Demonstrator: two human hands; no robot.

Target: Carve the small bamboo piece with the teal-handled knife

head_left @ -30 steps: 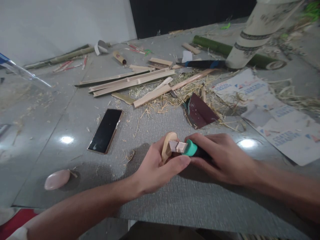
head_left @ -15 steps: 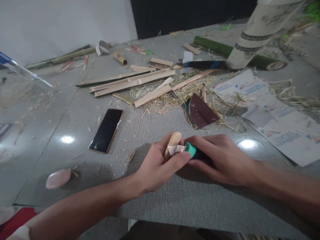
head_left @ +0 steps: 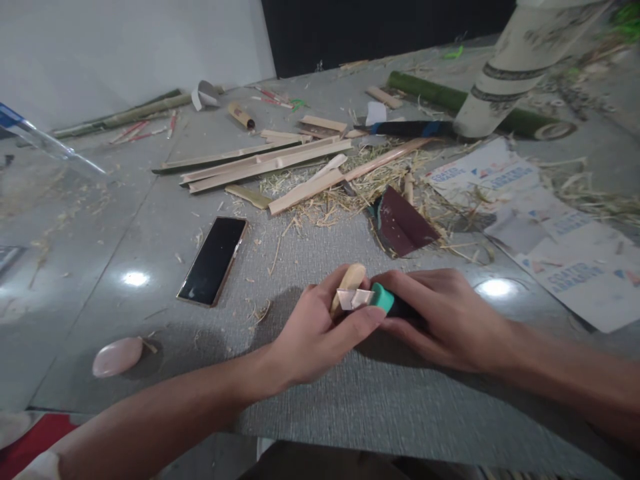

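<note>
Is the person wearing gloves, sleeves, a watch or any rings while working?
No. The left hand and the right hand are both bare, with no gloves, and no rings show. Both forearms are uncovered right to the picture's edge, without sleeves, watch or wristband. The fingernails look short and plain.

hands: 2 (left [head_left: 313, 333], right [head_left: 440, 320]) | utility knife [head_left: 383, 300]: 1 | carved wood piece [head_left: 347, 283]: 1 | phone [head_left: 213, 260]: 1 | pink stone [head_left: 117, 357]: 1 | sandpaper sheet [head_left: 403, 223]: 1 | green bamboo pole [head_left: 440, 97]: 1
</note>
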